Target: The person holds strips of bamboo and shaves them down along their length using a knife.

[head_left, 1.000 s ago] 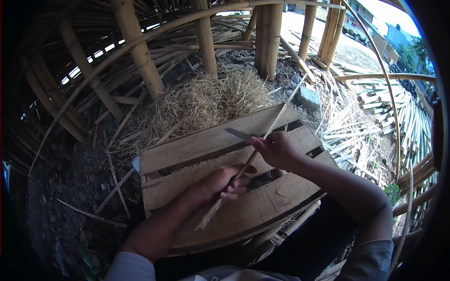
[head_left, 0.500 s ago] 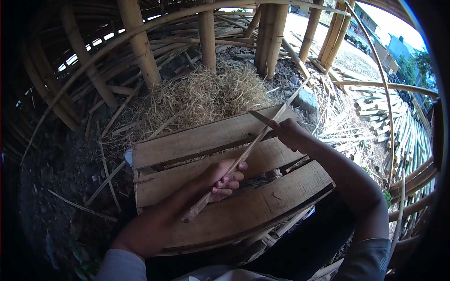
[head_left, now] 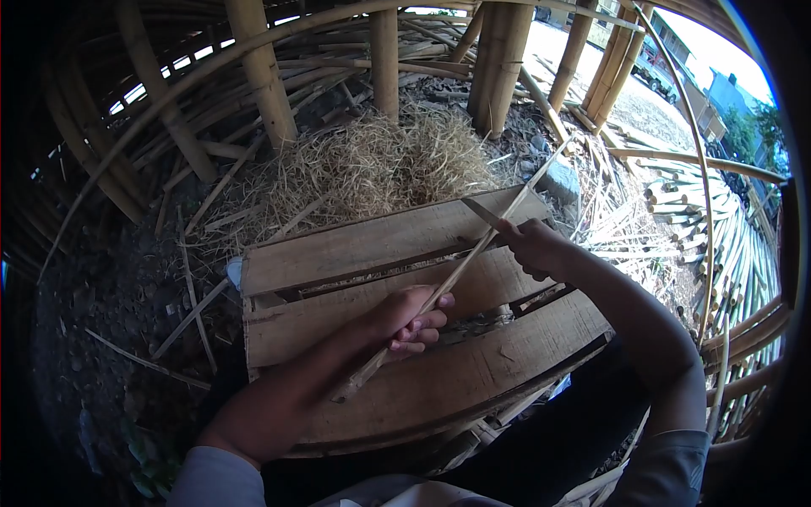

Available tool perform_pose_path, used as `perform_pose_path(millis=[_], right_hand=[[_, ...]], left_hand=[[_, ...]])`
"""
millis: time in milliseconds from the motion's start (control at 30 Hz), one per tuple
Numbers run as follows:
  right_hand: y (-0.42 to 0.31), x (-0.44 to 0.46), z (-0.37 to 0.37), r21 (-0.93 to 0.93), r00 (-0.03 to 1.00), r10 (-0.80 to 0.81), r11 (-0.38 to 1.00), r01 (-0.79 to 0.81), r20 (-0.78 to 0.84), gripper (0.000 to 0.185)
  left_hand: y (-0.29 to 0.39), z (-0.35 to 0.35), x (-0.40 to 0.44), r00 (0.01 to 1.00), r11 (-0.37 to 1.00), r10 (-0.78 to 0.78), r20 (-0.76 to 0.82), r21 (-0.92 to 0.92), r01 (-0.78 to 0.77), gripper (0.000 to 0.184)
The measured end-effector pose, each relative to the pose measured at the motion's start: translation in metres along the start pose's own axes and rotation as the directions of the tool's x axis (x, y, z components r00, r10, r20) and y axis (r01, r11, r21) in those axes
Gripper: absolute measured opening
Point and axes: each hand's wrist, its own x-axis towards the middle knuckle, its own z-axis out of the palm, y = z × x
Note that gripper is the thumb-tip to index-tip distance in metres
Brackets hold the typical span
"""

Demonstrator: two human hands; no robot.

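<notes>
A long, thin bamboo strip runs slantwise over a low bench of wooden slats. My left hand is wrapped round its lower part, with the butt end sticking out below the fist. Farther up, my right hand grips a knife, its handle hidden in the fingers. The knife blade points up and left and lies across the strip, seemingly against it. The strip's thin far end reaches past the bench's back edge.
A heap of curly bamboo shavings lies behind the bench. Upright bamboo posts stand beyond it, near a grey stone. Many cut poles are stacked at the right. Loose strips litter the ground at left.
The whole scene has shifted slightly to the right in view. Both hands keep their grips, and the knife stays at about the same place along the bamboo strip.
</notes>
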Motion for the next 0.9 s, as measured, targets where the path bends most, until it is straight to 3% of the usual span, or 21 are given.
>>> perform_pose_path(millis=[267, 333, 367, 467, 500, 633, 733, 767, 800, 900], right_hand=[[-0.005, -0.006, -0.006, 0.045, 0.999, 0.009, 0.999, -0.011, 0.049, 0.054], [-0.016, -0.009, -0.017, -0.111, 0.999, 0.032, 0.993, -0.030, 0.012, 0.057], [-0.010, 0.005, -0.018, -0.159, 0.994, 0.042, 0.986, -0.058, -0.104, 0.060], [-0.004, 0.003, -0.004, -0.139, 0.999, -0.019, 0.990, 0.014, -0.039, 0.062], [-0.003, 0.003, 0.001, -0.228, 0.996, -0.001, 0.973, -0.020, -0.090, 0.062], [-0.017, -0.001, -0.020, -0.222, 0.994, 0.032, 0.973, -0.056, -0.108, 0.061], [-0.003, 0.001, 0.001, -0.193, 0.995, -0.051, 0.981, 0.034, -0.085, 0.063], [0.000, 0.011, -0.008, -0.160, 1.000, -0.025, 0.987, 0.027, 0.014, 0.060], [-0.004, 0.011, -0.014, -0.159, 1.000, -0.022, 0.987, 0.023, 0.008, 0.060], [-0.009, 0.008, -0.017, -0.204, 0.987, 0.018, 0.978, -0.051, -0.159, 0.062]], left_hand=[[-0.002, 0.001, -0.007, 0.999, 0.998, 0.014, -0.032, 0.062, -0.012, 0.024], [-0.001, 0.003, -0.004, 0.999, 0.998, 0.011, -0.033, 0.069, -0.009, 0.024], [-0.001, 0.004, -0.002, 0.999, 0.997, 0.011, -0.036, 0.077, -0.009, 0.024], [0.001, 0.001, 0.003, 1.000, 0.999, -0.002, -0.018, 0.038, 0.003, 0.023], [-0.001, -0.001, 0.002, 1.000, 0.999, -0.001, -0.018, 0.033, 0.002, 0.023], [0.005, 0.000, 0.002, 1.000, 0.999, 0.006, 0.007, 0.043, -0.006, 0.021], [0.004, -0.003, -0.001, 1.000, 0.999, -0.012, -0.007, 0.053, 0.012, 0.021], [0.004, -0.003, -0.002, 1.000, 0.998, -0.016, 0.001, 0.055, 0.015, 0.021], [0.005, -0.001, -0.001, 1.000, 0.998, -0.018, 0.006, 0.059, 0.018, 0.021], [0.005, -0.001, 0.001, 1.000, 1.000, -0.022, 0.007, 0.019, 0.022, 0.021]])
